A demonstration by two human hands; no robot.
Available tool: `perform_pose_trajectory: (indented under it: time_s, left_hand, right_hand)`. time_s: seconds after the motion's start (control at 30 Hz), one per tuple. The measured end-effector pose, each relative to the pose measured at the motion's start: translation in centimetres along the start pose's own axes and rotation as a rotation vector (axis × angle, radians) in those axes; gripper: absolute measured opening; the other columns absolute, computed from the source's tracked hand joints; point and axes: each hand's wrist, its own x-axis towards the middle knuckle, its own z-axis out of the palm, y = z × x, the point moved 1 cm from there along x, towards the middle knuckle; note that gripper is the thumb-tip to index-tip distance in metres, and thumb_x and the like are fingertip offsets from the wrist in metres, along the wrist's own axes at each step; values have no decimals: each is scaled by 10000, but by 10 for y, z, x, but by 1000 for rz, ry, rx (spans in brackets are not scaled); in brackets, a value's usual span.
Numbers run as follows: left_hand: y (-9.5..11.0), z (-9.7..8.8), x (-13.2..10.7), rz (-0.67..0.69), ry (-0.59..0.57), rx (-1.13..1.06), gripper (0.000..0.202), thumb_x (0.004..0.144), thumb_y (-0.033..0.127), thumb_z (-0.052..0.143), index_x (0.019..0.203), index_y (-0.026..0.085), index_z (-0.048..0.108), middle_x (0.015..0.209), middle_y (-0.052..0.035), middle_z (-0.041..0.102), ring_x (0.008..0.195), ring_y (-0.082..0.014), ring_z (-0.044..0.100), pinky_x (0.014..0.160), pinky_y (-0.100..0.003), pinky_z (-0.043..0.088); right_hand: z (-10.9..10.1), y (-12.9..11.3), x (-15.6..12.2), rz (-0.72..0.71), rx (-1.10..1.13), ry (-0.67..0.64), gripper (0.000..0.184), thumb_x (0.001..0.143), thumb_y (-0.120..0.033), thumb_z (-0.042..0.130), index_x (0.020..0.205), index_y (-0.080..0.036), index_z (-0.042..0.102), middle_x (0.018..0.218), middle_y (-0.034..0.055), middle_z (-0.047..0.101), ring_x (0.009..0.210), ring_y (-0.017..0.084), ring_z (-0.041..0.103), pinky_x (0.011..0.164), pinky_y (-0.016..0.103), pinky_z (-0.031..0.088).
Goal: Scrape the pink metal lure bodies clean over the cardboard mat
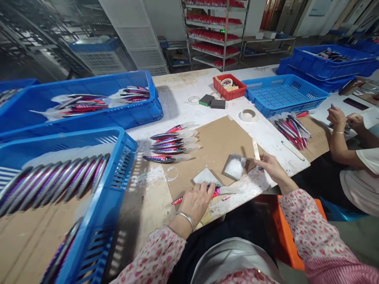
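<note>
My left hand (195, 200) lies over a red and dark fishing lure (177, 200) at the near edge of the cardboard, its fingers closed on the lure's back. The lure's pale tail sticks out to the right. My right hand (271, 166) grips a flat wooden stick (256, 150), held upright above the cardboard's right edge; its lower end is partly hidden by my fingers. Between the hands sits a grey sanding block (235, 166) with white dust on top. Another pale block (206, 177) touches the area just beyond my left fingers. Several finished-looking lures (170, 144) lie in a row on the cardboard (219, 138).
Blue crates (126, 146) of lures stand at left. A red basket (229, 92), dark blocks (217, 104), a tape roll (248, 115) and a light-blue crate (284, 94) are farther back. At right, a co-worker's hands (337, 116) work beside a lure pile (291, 130).
</note>
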Motion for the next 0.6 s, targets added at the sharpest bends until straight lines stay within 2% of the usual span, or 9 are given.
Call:
perform_pose_trajectory:
  time_s: [0.07,0.13,0.23,0.33,0.43,0.6]
  left_hand:
    - [0,-2,1,-5,-27,5,399,911,60,421,1263,208,537,921,-76,609,827,-211,627,663,-308,502]
    - [0,-3,1,-13,-46,6,411,916,57,404,1274,212,536,920,-78,611,833,-210,624,674,-309,503]
    - [0,-4,1,-20,-45,-16,419,920,62,410,1293,213,526,932,-83,617,844,-210,620,689,-312,502]
    - [0,-5,1,-11,-52,-33,426,917,68,427,1310,207,512,950,-85,618,846,-214,618,700,-324,506]
    - [0,-7,1,-18,-62,-14,422,914,57,420,1299,202,515,931,-76,613,843,-211,614,696,-315,496]
    - [0,-6,2,0,-71,9,400,917,65,408,1276,203,518,920,-76,609,819,-210,629,672,-314,500]
  right_hand:
    - [15,-12,-9,-26,261,-117,367,739,-496,695,894,-179,595,734,8,622,600,133,555,545,254,434]
    - [37,-25,-19,-22,354,-233,401,720,-529,726,855,-178,591,706,-1,604,578,127,544,548,262,447]
    - [72,-37,-32,-72,348,-344,390,745,-530,718,843,-173,595,715,-6,595,610,126,540,578,261,450]
    - [97,-38,-41,-164,289,-415,361,814,-522,658,849,-169,591,755,0,594,692,138,548,639,263,445]
    - [109,-31,-45,-220,204,-421,329,866,-499,605,851,-172,578,755,-6,567,692,136,517,640,259,415]
    - [114,-20,-48,-233,145,-363,300,901,-473,566,850,-179,540,722,-31,492,666,121,445,605,238,355]
